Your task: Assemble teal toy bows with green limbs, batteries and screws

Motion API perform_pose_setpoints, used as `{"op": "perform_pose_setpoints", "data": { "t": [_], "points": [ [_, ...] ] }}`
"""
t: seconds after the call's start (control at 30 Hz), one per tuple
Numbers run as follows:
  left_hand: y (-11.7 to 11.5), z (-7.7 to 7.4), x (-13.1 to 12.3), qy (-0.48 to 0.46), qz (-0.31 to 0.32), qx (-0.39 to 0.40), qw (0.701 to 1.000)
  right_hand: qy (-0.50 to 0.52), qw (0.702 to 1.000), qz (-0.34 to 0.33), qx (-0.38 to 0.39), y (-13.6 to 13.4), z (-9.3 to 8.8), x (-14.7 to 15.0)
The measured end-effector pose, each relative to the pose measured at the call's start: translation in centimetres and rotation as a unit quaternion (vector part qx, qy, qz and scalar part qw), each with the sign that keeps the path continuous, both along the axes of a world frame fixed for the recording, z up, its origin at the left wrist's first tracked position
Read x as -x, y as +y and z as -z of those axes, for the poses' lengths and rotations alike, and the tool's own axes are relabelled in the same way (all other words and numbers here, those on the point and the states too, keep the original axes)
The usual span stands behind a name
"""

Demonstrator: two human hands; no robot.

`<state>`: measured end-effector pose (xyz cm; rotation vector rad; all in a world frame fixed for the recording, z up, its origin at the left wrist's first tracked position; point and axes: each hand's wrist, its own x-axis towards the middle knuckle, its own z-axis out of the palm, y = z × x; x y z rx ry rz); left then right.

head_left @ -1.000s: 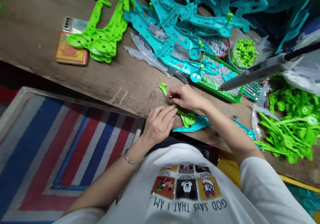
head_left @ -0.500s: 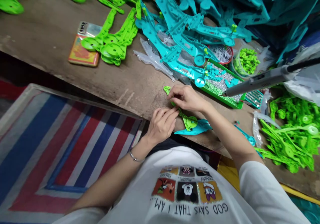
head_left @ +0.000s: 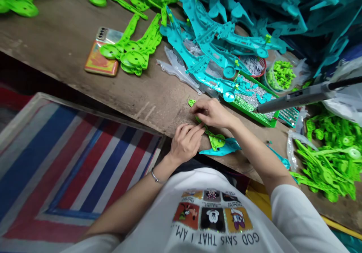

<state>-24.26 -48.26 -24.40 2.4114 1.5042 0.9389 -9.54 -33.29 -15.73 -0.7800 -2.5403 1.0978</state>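
Observation:
A long green plastic part (head_left: 216, 140) lies on the wooden bench (head_left: 56, 30) near its front edge. Its far tip pokes out beyond my fingers. My right hand (head_left: 212, 112) presses down on its middle with the fingers pinched together. My left hand (head_left: 185, 142) rests just below, fingers curled against the same green part. A teal plastic part (head_left: 226, 147) lies under the green part's round end.
A green tray of small metal screws (head_left: 250, 94) sits behind my right hand. A grey powered screwdriver (head_left: 299, 96) hangs over it. Heaps of teal parts (head_left: 215, 42) and green parts (head_left: 330, 158) crowd the bench. A phone (head_left: 103, 53) lies at the left. A striped mat (head_left: 65, 162) covers the floor.
The view has shifted slightly, so everything sits a little lower and to the right. Both hands stay on the green part with only small finger movements.

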Motion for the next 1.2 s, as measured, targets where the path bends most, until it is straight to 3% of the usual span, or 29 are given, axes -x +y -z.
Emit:
{"op": "perform_pose_setpoints", "data": {
  "t": [0.23,0.43,0.67,0.87,1.2],
  "points": [
    [0.0,0.0,-0.1,-0.002,-0.004,-0.005,1.0,0.019,0.996,0.06,0.066,0.4,0.4,-1.4],
    [0.1,0.1,-0.3,-0.003,-0.013,-0.016,1.0,0.047,0.992,0.016,0.119,0.2,0.2,-0.9],
    [0.3,-0.1,-0.4,-0.012,-0.018,-0.06,0.998,0.033,0.996,0.044,0.068,0.3,1.5,-0.1],
    [0.3,-0.1,-0.5,-0.003,-0.018,-0.057,0.998,-0.004,0.996,0.079,0.027,-0.5,0.9,-0.6],
    [0.2,-0.1,-0.4,-0.006,-0.017,-0.049,0.999,0.008,0.985,0.167,0.045,-1.6,1.9,0.4]
  ]
}}
